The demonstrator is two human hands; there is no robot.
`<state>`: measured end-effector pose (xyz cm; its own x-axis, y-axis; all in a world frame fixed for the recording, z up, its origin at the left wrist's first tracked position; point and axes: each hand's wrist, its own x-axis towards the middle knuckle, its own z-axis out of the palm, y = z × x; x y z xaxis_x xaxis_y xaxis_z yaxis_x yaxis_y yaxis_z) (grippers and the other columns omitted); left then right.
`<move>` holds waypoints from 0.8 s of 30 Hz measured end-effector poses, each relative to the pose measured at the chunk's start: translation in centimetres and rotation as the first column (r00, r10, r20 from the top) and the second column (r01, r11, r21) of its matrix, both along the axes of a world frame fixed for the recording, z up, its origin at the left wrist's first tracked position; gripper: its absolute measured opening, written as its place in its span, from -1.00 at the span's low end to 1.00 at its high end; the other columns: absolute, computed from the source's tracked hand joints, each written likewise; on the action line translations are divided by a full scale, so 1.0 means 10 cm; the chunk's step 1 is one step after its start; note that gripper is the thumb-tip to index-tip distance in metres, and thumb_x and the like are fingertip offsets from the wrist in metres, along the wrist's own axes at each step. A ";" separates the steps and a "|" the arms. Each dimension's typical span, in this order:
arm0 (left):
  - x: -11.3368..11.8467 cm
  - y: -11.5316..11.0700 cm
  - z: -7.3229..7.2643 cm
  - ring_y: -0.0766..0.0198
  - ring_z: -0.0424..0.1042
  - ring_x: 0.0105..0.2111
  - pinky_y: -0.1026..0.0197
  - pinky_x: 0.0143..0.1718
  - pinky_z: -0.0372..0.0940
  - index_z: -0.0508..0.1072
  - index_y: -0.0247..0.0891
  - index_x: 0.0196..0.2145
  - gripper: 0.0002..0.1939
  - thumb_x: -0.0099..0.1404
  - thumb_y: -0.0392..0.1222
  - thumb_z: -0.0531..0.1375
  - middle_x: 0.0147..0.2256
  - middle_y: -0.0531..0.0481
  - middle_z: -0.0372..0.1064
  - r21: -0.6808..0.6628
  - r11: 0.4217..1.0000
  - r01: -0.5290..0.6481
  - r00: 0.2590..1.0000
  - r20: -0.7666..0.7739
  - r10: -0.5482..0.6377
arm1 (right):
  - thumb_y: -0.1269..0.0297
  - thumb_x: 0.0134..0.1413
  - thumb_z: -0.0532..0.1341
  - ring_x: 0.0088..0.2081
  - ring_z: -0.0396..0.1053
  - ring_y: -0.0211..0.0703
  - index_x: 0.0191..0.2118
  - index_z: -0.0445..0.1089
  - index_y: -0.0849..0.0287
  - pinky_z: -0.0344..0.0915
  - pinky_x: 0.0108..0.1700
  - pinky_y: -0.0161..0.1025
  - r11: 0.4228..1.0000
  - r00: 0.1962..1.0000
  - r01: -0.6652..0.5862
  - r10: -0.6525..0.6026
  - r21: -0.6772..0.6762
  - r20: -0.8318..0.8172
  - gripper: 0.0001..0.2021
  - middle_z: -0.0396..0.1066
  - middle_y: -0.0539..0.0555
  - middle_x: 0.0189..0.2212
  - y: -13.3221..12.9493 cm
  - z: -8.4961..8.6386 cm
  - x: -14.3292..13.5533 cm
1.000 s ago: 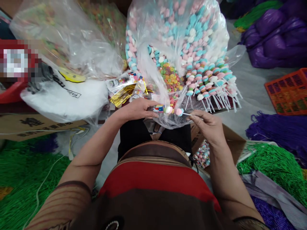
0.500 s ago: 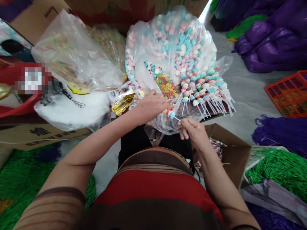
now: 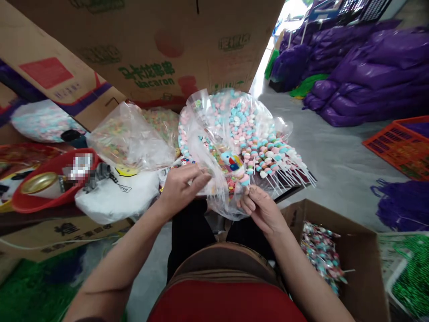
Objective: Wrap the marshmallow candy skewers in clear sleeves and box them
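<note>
Two bare hands meet near the middle of the frame: the right hand (image 3: 263, 205) is nearly shut, thumb and fingertips pinching the stick of a candy skewer (image 3: 244, 180) just above the desk's near side, while the left hand (image 3: 186, 185) is half curled, thumb apart from the fingers; whether it pinches anything I cannot tell. The skewer points away from the body, a printed blue-and-white piece (image 3: 230, 161) at its far end. It should be light, with soft, squashable sweets on a thin, stiffer stick, so the bare stick looks the best hold; plastic film may feel slippery. Crumpled clear plastic (image 3: 221, 201) lies around and under it, and a pile of candy skewers (image 3: 275, 156) sits just to its right on the desk (image 3: 291, 194). Behind stands a big bag of pastel candies (image 3: 237, 112); an open carton (image 3: 365, 268) with wrapped sweets (image 3: 318, 250) fills the lower right. The pinched stick is mostly hidden by fingers, glare blurs the plastic's folds, and the forearms are cut off at the bottom edge.
</note>
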<state>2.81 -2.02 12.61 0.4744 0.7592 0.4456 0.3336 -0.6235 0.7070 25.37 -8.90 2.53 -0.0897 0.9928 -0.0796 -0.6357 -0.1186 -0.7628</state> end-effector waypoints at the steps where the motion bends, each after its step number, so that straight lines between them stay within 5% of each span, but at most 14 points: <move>1: -0.03 0.08 -0.11 0.27 0.38 -0.43 0.18 -0.30 0.32 0.46 -0.20 -0.43 -0.54 0.36 0.25 0.19 -0.49 0.01 0.39 -0.160 0.987 -0.009 0.993 0.114 0.028 | 0.02 0.00 0.49 -0.64 0.09 -0.36 -0.42 0.45 0.12 0.38 -0.27 -0.21 1.000 1.000 -0.006 0.006 0.011 -0.004 -0.68 0.13 -0.20 -0.70 -0.01 0.01 0.01; 4: 0.05 0.24 -0.26 0.12 0.53 -0.07 0.11 -0.04 0.40 0.43 -0.11 0.08 -0.20 0.05 0.46 0.34 -0.04 -0.15 0.53 -0.364 0.903 0.229 0.869 0.494 -0.021 | 0.01 0.02 0.47 -0.66 0.09 -0.36 -0.42 0.46 0.13 0.38 -0.27 -0.21 0.999 0.999 -0.040 0.040 0.013 0.010 -0.68 0.12 -0.21 -0.72 -0.06 -0.01 -0.02; 6: 0.18 0.26 -0.21 0.03 0.50 0.07 0.03 0.07 0.38 0.37 -0.03 0.16 -0.09 -0.04 0.47 0.38 0.10 -0.17 0.47 -0.355 0.862 0.361 0.773 0.631 -0.064 | 0.00 0.04 0.46 -0.67 0.08 -0.37 -0.41 0.45 0.13 0.39 -0.28 -0.20 0.998 0.998 -0.065 0.065 -0.004 0.024 -0.68 0.12 -0.22 -0.74 -0.09 -0.04 -0.08; 9: 0.41 0.22 -0.11 0.04 0.54 -0.03 0.01 0.01 0.41 0.40 -0.06 0.11 -0.16 0.01 0.48 0.34 -0.17 -0.06 0.54 -0.366 0.870 0.330 0.714 0.700 0.024 | -0.05 0.11 0.40 -0.71 0.08 -0.36 -0.38 0.44 0.13 0.39 -0.31 -0.19 0.996 0.995 -0.084 0.085 -0.031 0.044 -0.67 0.14 -0.22 -0.77 -0.15 -0.11 -0.21; 13: 0.61 0.18 -0.15 0.26 0.49 -0.40 0.13 -0.21 0.41 0.43 -0.11 -0.17 -0.47 0.13 0.33 0.36 -0.55 0.16 0.29 -0.400 0.884 0.242 0.643 0.748 0.163 | -0.05 0.12 0.39 -0.73 0.10 -0.35 -0.26 0.47 0.12 0.37 -0.36 -0.22 0.998 0.997 -0.042 0.045 -0.054 0.059 -0.67 0.19 -0.22 -0.78 -0.22 -0.17 -0.36; 19: 0.70 0.08 -0.28 0.41 0.32 -0.57 0.28 -0.54 0.24 0.31 -0.15 -0.37 -0.53 0.10 0.19 0.44 -0.57 0.20 0.18 -0.497 0.812 0.306 0.567 0.780 0.264 | -0.04 0.04 0.44 -0.73 0.12 -0.36 -0.36 0.44 0.10 0.37 -0.39 -0.24 0.991 0.987 0.119 -0.111 -0.066 0.114 -0.67 0.23 -0.21 -0.76 -0.19 -0.23 -0.50; 24: 0.70 -0.03 -0.33 0.45 0.18 -0.66 0.31 -0.70 0.03 0.36 -0.14 -0.27 -0.54 0.12 0.19 0.43 -0.57 0.23 0.20 -0.587 0.734 0.342 0.596 0.739 0.314 | -0.08 0.09 0.40 -0.79 -0.06 -0.41 -0.37 0.46 0.12 0.31 -0.47 -0.29 0.993 0.996 0.073 -0.068 -0.088 0.059 -0.66 0.06 -0.26 -0.84 -0.17 -0.25 -0.56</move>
<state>9.81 -2.34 9.26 0.2183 0.9745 0.0517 -0.5285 0.0735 0.8458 19.73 -10.62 0.01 -0.0128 0.9850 -0.1720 -0.6017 -0.1450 -0.7854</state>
